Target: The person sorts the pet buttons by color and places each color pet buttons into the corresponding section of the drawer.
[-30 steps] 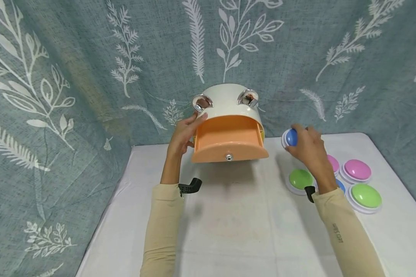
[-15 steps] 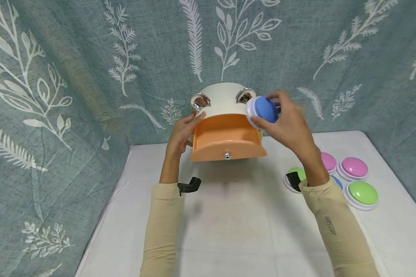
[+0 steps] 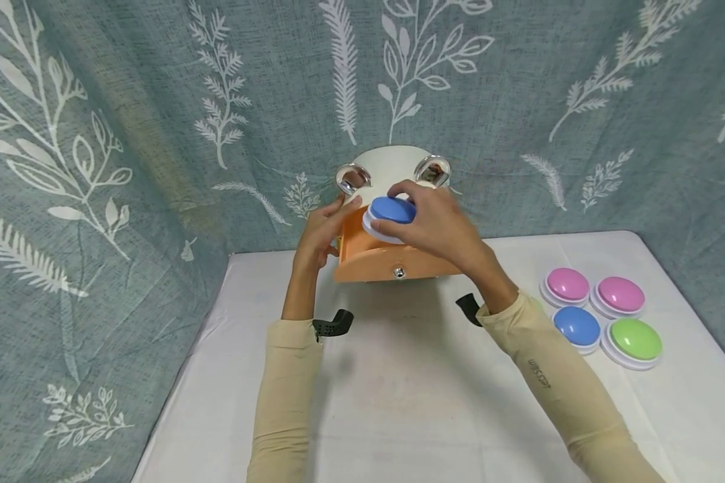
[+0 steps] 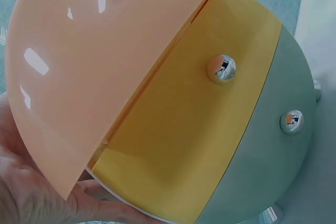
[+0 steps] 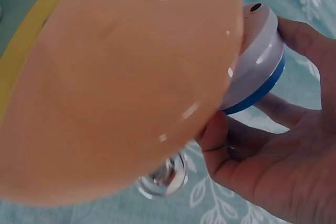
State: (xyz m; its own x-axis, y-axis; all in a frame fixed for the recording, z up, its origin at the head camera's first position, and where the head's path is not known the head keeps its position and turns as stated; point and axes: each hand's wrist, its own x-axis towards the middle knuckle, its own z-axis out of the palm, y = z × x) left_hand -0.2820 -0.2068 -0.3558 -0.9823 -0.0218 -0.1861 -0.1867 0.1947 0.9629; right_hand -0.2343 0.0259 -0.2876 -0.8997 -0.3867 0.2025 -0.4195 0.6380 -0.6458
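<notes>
A white drawer box with two chrome rings stands at the back of the table, its orange top drawer pulled out. My left hand holds the box by its left side, thumb at the upper edge. My right hand pinches a blue push button with a white base over the drawer opening. In the right wrist view the drawer front partly hides that button's underside. Below the orange drawer, the left wrist view has a yellow drawer and a green drawer, both pushed in.
On the table's right lie two pink buttons, another blue button and a light green button. My right sleeve covers most of one more green button. A patterned curtain hangs close behind the box.
My right hand has carried the blue button leftward from the right side of the table to over the orange drawer. The left hand has stayed on the box.
</notes>
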